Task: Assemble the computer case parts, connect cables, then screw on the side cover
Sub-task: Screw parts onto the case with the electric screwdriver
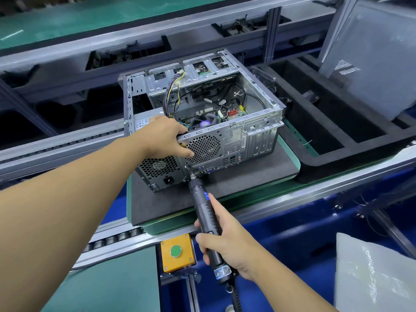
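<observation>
The computer case lies on its side, open face up, on a dark foam pad set on a green-edged pallet on the conveyor. The right hand is wrapped tight around an electric screwdriver, its bit set against the rear panel low down, at the seam between the power supply grille and the round fan grille. The left hand clamps over the case's top rear edge, thumb pressed on the panel just beside the fan grille.

The step looks like driving a rear-panel screw — whether a screw sits on the bit is too small to tell. To do it well, keep the driver's axis square to the panel; it leans at present, which risks cam-out or a cross-threaded hole. Push along the bit, not sideways, and let the left hand brace against that push so the case does not slide on the foam. The side cover leans well apart at the right — still unmounted.
</observation>
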